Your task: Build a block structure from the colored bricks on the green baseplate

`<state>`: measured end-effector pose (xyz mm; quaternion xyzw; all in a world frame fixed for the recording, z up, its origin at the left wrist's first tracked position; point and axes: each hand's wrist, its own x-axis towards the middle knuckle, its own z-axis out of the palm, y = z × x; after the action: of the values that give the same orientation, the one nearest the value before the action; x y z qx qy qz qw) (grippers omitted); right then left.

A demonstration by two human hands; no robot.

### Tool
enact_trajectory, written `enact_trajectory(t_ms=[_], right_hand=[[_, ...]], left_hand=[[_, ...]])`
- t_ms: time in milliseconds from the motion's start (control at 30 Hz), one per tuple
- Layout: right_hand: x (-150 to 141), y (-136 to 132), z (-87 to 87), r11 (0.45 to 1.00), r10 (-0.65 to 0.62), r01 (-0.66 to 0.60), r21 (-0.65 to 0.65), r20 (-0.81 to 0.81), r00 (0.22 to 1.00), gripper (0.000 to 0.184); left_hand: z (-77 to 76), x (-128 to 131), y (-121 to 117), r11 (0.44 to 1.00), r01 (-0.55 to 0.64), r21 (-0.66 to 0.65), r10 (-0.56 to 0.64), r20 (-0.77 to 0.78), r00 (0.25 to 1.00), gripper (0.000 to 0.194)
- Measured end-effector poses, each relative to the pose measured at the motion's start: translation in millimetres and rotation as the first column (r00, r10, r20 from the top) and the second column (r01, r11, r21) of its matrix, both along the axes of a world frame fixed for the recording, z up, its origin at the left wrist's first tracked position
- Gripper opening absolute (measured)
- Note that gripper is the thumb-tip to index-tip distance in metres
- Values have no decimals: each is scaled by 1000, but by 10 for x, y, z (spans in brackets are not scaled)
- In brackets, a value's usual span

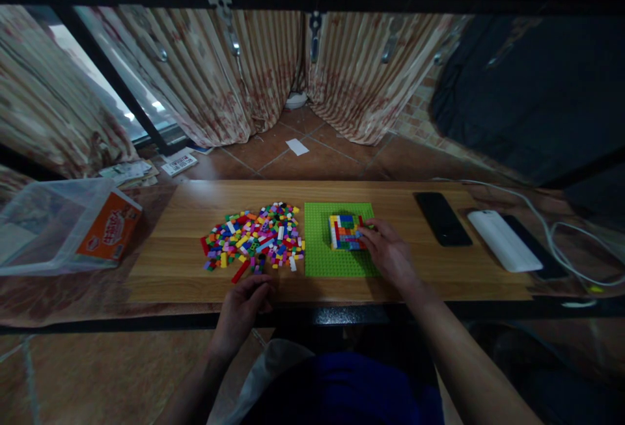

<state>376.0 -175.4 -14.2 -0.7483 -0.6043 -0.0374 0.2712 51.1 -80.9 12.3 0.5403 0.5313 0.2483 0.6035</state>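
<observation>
On a green studded baseplate (pixel 319 262) stands a low, boxy build of multicoloured toy bricks (pixel 346 233), with yellow, red, white and blue along its walls. My right hand (pixel 393 256) reaches over the plate from the right, its thumb and fingers closed at the build's right side on what looks like a small blue brick, mostly covered by the fingertips. A loose heap of toy bricks (pixel 258 237) spreads left of the plate. Just in front of it, my left hand (pixel 247 301) rests by the table's front edge with curled fingers; whatever they hold is hidden. A long red brick (pixel 240 272) lies near that hand.
A clear plastic bin (pixel 53 217) with an orange label lies at the far left. To the right on the wooden board (pixel 161 275) are a black phone (pixel 443 219), a white power-bank-like block (pixel 505 241) and a white cable (pixel 551 236).
</observation>
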Motion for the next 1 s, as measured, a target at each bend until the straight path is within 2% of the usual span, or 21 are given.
enact_trajectory(t_ms=[100, 300, 400, 533, 633, 733, 867, 1000], right_hand=[[4, -18, -23, 1000, -26, 26, -1, -21, 999, 30], [-58, -2, 37, 997, -76, 76, -2, -125, 989, 29], [-92, -8, 64, 992, -99, 114, 61, -215, 972, 30], [-91, 35, 35, 958, -191, 261, 117, -416, 889, 43], [-90, 139, -17, 934, -285, 356, 41, -518, 807, 55], [-123, 250, -63, 917, -359, 398, -18, -475, 804, 60], [-187, 313, -115, 914, -357, 404, 39, -397, 846, 57], [-198, 310, -184, 910, -352, 411, 61, -414, 840, 54]], left_hand=[[-7, -5, 10, 997, 26, -77, -24, 25, 999, 35], [-13, -19, 10, 997, 42, -71, -42, 9, 999, 32], [-7, -18, 7, 997, 45, -67, -45, 8, 999, 33], [22, -4, 5, 996, 29, -86, -28, 12, 1000, 34], [35, 6, 1, 996, 20, -87, -19, 9, 1000, 35], [21, 7, -5, 996, 20, -82, -18, 28, 999, 37], [-3, 6, -9, 996, 9, -89, -5, 48, 999, 36], [-13, 1, -2, 995, 19, -94, -17, 32, 999, 31]])
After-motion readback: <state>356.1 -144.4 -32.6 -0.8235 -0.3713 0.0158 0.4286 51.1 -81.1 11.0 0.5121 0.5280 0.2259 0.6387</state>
